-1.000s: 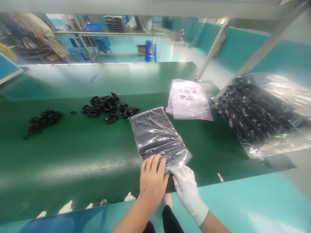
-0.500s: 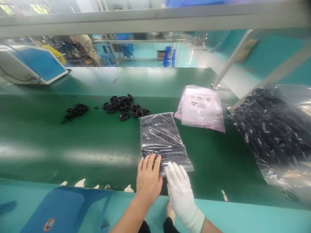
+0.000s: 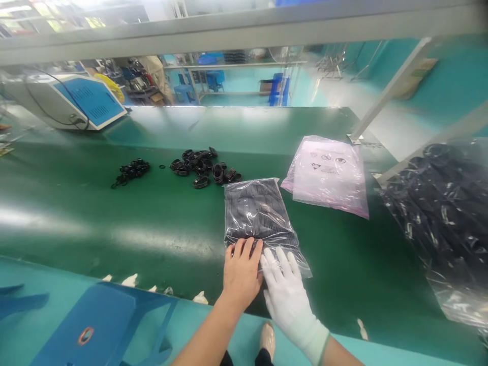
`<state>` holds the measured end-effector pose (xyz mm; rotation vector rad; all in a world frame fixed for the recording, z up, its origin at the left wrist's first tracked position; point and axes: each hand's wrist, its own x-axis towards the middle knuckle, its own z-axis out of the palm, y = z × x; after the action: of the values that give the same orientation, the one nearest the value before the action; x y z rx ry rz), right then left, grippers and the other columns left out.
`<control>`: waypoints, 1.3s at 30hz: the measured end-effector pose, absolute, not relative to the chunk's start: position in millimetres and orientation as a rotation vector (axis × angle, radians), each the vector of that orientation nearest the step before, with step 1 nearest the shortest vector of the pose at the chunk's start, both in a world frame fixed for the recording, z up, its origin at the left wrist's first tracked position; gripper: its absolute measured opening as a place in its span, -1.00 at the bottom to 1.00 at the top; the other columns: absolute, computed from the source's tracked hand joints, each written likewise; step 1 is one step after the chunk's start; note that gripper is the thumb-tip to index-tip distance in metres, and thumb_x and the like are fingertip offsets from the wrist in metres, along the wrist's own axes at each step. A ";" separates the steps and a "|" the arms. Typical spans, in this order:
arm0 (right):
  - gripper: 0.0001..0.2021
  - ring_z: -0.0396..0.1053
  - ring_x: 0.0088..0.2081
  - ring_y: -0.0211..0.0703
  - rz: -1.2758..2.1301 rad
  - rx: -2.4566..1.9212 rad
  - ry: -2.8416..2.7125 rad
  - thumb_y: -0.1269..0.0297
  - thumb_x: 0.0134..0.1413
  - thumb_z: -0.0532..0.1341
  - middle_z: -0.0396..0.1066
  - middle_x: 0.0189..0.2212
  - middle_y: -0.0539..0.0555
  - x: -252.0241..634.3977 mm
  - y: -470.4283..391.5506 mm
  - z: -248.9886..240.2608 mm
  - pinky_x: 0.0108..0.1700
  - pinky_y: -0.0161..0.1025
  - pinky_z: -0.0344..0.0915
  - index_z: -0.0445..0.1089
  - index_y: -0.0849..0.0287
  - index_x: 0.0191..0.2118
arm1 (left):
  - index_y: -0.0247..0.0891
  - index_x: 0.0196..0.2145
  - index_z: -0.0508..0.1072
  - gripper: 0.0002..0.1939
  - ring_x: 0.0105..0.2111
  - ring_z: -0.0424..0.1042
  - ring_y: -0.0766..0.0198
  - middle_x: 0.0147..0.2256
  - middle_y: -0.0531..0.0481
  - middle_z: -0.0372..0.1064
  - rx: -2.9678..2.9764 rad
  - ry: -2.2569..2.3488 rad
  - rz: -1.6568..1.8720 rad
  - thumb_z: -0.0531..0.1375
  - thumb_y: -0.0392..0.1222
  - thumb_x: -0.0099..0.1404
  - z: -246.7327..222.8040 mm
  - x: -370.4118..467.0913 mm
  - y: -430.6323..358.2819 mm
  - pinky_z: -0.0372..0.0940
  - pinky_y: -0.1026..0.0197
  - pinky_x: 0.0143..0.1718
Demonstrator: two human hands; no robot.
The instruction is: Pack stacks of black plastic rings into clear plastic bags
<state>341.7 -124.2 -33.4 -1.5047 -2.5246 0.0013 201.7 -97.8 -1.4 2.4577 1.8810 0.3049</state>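
Observation:
A clear plastic bag [image 3: 257, 208] filled with rows of thin black parts lies flat on the green worktable [image 3: 163, 218]. My bare left hand [image 3: 243, 272] rests on the bag's near left end, fingers stretched forward and slightly bent. Beside it, my right hand [image 3: 285, 290] in a white glove lies flat on the near right end, its fingers spread. Neither hand grips anything that I can see. Just past the bag's far left corner sits a heap of black coiled rings [image 3: 202, 165]. A smaller pile of black rings [image 3: 133, 170] is farther left, with one loose ring [image 3: 162, 166] near it.
Pink translucent bags [image 3: 328, 173] lie right of the black-filled bag. A large clear bag of black parts [image 3: 446, 213] occupies the right side. A blue-and-white machine [image 3: 89, 101] stands at the back left. A blue stool [image 3: 91, 320] is below the front edge; a shelf beam [image 3: 244, 33] crosses overhead.
The view has shifted, so the tabletop things appear a little farther right. Both hands stay on the near end of the bag, the gloved fingers slightly farther up it.

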 end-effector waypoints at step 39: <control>-0.25 -0.20 0.21 0.23 0.169 -1.153 -2.825 0.16 -0.26 0.29 -0.12 0.23 0.17 377.0 -93.6 0.5 0.15 0.17 -0.27 0.06 -0.05 0.15 | -0.13 0.12 0.12 -0.34 0.07 0.13 0.06 0.05 -0.10 0.19 2.233 2.231 0.464 0.20 -0.25 0.06 -6.0 200.7 -128.0 0.04 -0.08 0.09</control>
<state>377.0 -93.6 0.5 -1.1530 -2.8246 0.1687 200.7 -128.0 -6.0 2.2325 2.2307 0.4642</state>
